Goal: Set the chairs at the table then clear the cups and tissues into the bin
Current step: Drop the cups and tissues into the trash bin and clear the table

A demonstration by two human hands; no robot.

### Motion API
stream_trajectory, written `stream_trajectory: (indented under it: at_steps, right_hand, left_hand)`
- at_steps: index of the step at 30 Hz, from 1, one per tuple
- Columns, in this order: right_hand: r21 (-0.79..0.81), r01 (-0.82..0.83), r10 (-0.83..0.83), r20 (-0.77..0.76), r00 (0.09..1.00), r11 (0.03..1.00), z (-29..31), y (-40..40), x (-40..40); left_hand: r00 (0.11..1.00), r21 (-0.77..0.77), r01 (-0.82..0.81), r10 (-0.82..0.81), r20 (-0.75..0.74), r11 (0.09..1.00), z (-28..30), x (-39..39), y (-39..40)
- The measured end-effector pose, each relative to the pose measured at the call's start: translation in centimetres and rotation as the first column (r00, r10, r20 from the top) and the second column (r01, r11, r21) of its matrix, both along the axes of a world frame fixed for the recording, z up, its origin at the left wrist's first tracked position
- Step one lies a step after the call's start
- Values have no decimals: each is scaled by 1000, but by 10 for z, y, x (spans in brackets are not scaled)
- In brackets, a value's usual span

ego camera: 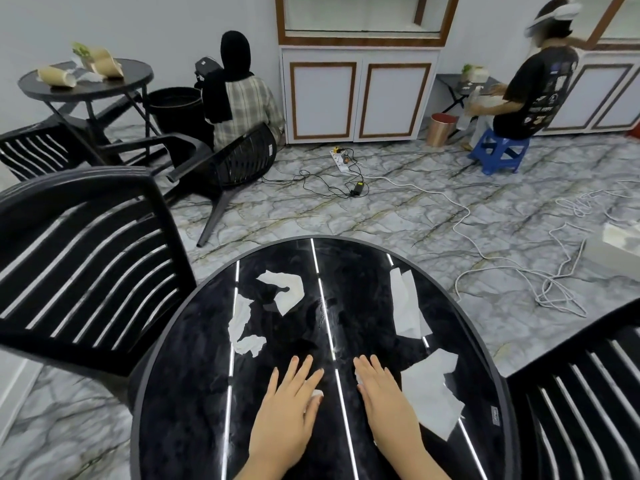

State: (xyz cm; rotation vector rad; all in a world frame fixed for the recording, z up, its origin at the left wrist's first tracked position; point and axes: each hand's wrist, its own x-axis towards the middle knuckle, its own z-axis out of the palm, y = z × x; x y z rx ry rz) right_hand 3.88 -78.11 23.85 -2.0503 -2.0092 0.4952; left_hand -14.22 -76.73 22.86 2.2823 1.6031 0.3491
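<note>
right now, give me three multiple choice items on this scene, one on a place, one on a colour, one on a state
1. Where does the fallen chair lie?
A. on the floor behind the round table
B. on top of the round table
C. under the cabinet

2. What colour is the stool?
A. red
B. blue
C. green

3. How do the hands lie?
A. both lifted in the air
B. both gripping a chair
C. both flat on the table

Answers:
1 A, it lies tipped over on the floor beyond the table.
2 B, its seat and legs are blue.
3 C, the left hand and right hand rest with fingers straight on the top, among the tissues.
</note>
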Motion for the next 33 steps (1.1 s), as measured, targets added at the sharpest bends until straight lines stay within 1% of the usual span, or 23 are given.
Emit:
stream_trajectory:
  at_steps: [2,5,7,9,11,12,13,15,17,19,21,23,24,27,29,33]
  right_hand:
    - [-6,34,-34,-89,995,999,-2,-1,-2]
    - [49,40,-29,-217,976,998,-6,-7,2]
    - [30,79,-67,-291,954,996,-9,-11,6]
    - [-35,40,-50,-368,928,999,3,-13,6]
    - [-92,-19,-22,-423,906,996,11,-14,7]
    - [-142,-17,-48,-442,895,990,11,-14,8]
    - [-148,-12,-57,-454,889,989,10,-15,8]
    - [-64,6,-37,-498,866,998,9,-21,7]
    - [-86,-25,-24,-520,854,996,15,-26,4]
    - [-91,-78,10,-583,813,993,9,-26,4]
    - [-101,-103,25,-581,814,990,11,-27,-4]
    - [-11,-73,55,-555,830,997,9,-29,-16]
    - [10,-69,63,-562,825,998,7,-30,-21]
    - [27,-116,111,-564,818,993,8,-31,-37]
    - [24,-144,131,-590,796,989,16,-32,-49]
    - [45,-242,221,-592,775,969,26,-35,-78]
  left_hand:
    - [1000,-5,-9,10,27,1000,0,0,-1]
    - [998,-5,-19,20,54,1000,0,0,-1]
    - [995,2,-28,27,93,1000,-2,0,-2]
    - [988,22,-49,45,150,999,-2,0,-2]
    - [976,-2,-76,75,205,997,0,2,-3]
    - [971,-20,-91,93,220,996,1,3,-6]
    - [967,-38,-108,114,228,993,3,3,-9]
    - [958,-66,-138,151,243,988,7,3,-17]
    - [949,-78,-169,184,256,982,8,1,-25]
    - [937,-89,-206,223,269,974,10,-3,-33]
    - [923,-85,-247,261,281,965,16,-9,-41]
    - [913,-72,-288,296,281,955,22,-15,-48]
    - [909,-70,-308,315,274,949,25,-20,-52]
    - [887,-58,-382,384,257,922,33,-35,-64]
    - [868,-59,-435,435,239,899,37,-47,-74]
    - [812,-61,-534,531,243,844,42,-75,-99]
